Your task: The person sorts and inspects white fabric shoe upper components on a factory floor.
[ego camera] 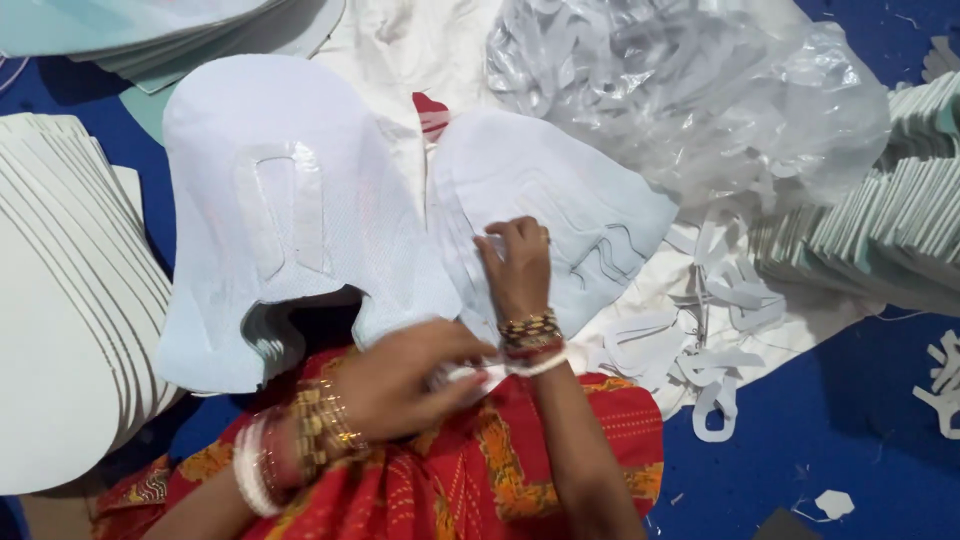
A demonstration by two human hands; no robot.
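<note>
Right hand (517,268) presses down on the smaller white cut piece (560,215), fingers curled and pinching at its near edge. Left hand (405,380) sits over the red cloth on the lap (470,480), fingertips closed on a thin white strip (480,375). The big pale-blue stacked piece (280,210) lies just left, the clear plastic bag (690,90) beyond.

The one package in view is a crumpled clear plastic bag (690,90) at the top right — it is transparent with grey-white glints and lies slumped in loose folds. It is stuffed with thin white cut-out pieces that show through its skin, and it sits between the white shaped sheets at the centre and the stacked pale green-edged pieces at the right edge. No labels, signs or screens show.
</note>
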